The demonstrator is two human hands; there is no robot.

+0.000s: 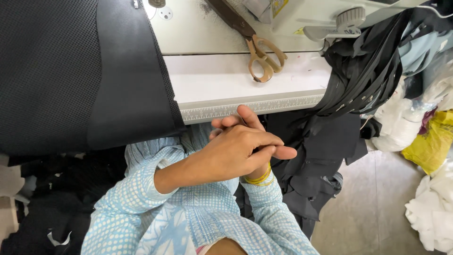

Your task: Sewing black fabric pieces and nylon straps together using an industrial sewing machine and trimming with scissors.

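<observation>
My two hands are clasped together in front of my chest, just below the front edge of the white sewing table (226,78). My left hand (236,152) lies on top, its fingers wrapped over my right hand. Only the fingertips of my right hand (241,118) show, poking out straight toward the table edge. Yellow bangles (258,179) circle my right wrist. Both arms wear a light blue dotted sleeve (141,193). Nothing else is visible in either hand. Brown-handled scissors (262,57) lie on the table, a hand's length beyond my fingers.
A large black mesh fabric panel (71,71) covers the table's left and hangs over its edge. A measuring strip (264,106) runs along the table front. Black cloth pieces (344,99) drape at right, with white fabric (398,125) and a yellow bag (432,141) beyond. A sewing machine's handwheel (350,18) is at the top.
</observation>
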